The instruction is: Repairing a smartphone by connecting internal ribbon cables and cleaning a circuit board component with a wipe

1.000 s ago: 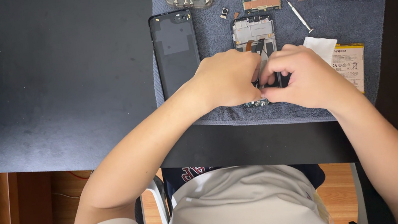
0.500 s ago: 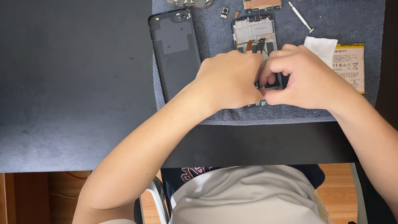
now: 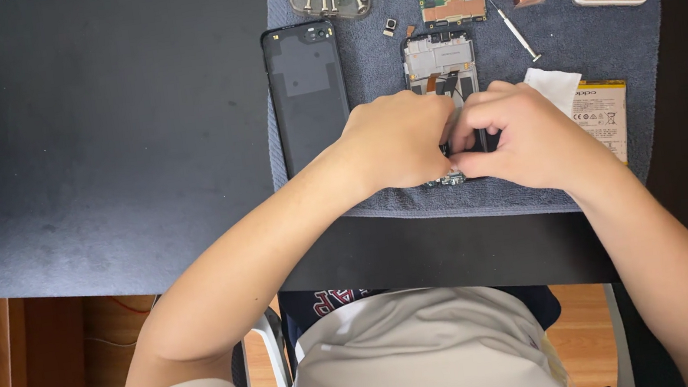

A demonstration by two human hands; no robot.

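Your hands meet over an opened phone on the grey mat.

On the grey mat, the black back cover lies just left of the opened phone frame. Your left hand and right hand curl tight over its lower half, fingers pinched narrow; what they grip is hidden.

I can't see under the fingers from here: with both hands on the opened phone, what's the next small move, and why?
Probably hold steady and ease the fingertips apart just enough to see the spot. Both the left hand and right hand are pinched together over the lower half of the opened phone frame, hiding what they grip.
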